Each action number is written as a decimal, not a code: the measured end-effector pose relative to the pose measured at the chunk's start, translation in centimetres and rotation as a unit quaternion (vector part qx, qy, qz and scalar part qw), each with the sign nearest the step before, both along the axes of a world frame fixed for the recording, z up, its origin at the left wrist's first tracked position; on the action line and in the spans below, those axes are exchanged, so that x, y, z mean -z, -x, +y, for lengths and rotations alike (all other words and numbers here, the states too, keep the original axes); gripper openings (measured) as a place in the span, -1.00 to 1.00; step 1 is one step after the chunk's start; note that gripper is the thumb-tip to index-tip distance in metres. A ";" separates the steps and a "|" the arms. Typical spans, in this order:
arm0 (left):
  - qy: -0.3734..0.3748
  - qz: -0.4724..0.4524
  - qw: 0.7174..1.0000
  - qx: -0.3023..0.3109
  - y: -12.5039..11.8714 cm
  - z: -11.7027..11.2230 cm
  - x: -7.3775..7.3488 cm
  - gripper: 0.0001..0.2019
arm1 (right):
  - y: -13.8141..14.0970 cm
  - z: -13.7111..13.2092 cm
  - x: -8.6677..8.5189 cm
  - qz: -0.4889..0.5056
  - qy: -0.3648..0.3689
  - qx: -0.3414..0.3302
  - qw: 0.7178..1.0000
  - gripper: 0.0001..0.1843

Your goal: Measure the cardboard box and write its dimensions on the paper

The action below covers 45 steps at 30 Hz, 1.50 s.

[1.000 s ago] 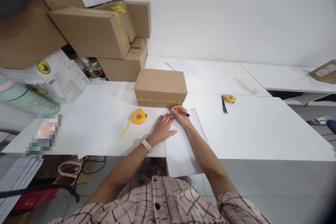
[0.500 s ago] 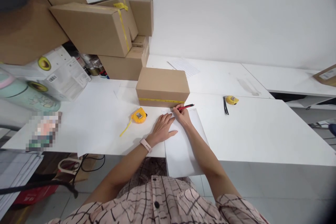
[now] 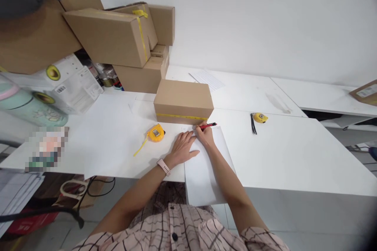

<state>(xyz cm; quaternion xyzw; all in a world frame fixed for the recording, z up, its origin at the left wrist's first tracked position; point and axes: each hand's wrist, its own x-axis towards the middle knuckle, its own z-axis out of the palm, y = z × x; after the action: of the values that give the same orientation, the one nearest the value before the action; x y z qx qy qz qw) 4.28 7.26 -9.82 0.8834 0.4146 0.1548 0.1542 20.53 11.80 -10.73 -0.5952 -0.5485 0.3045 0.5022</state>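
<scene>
My right hand (image 3: 205, 135) is closed round a red and black pen (image 3: 211, 125), its tip down at the top of a white sheet of paper (image 3: 203, 176). The sheet hangs over the table's front edge. My left hand (image 3: 183, 148) lies flat with fingers spread, on the left part of the sheet, a pale pink watch band on its wrist. Just beyond the paper sits a closed cardboard box (image 3: 184, 98) with a yellow tape strip along its lower front. An orange tape measure (image 3: 156, 133), its yellow blade slightly out, rests left of my left hand.
On the right lies a yellow tape measure (image 3: 260, 117) with a black strap. Stacked cardboard boxes (image 3: 106, 39) fill the back left. A mint bottle (image 3: 32, 106) and avocado-printed cartons (image 3: 73, 82) stand at the left. A printed sheet (image 3: 207, 79) lies behind the box.
The whole view has shifted slightly, so things sit a little lower. My right hand has moved slightly along the top of the paper with the pen; my left hand stays flat.
</scene>
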 end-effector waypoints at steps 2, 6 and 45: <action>-0.003 -0.003 1.000 0.000 -0.1 0.0 -0.2 -0.45 | 0.0 0.1 0.1 -0.006 -0.001 -0.001 1.000 -0.78; -0.002 -0.005 1.000 -0.001 -0.1 0.0 -0.2 -0.46 | 0.1 0.1 0.3 -0.010 -0.003 -0.003 1.000 -0.77; -0.019 0.023 1.000 -0.004 -0.1 0.1 0.4 -0.43 | 0.0 0.4 1.1 -0.004 -0.011 -0.019 1.000 -0.83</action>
<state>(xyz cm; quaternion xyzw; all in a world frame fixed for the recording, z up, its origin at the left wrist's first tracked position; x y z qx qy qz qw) 4.35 7.39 -10.23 0.8877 0.4187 0.1434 0.1271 20.58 12.22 -11.86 -0.5803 -0.5647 0.3058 0.5008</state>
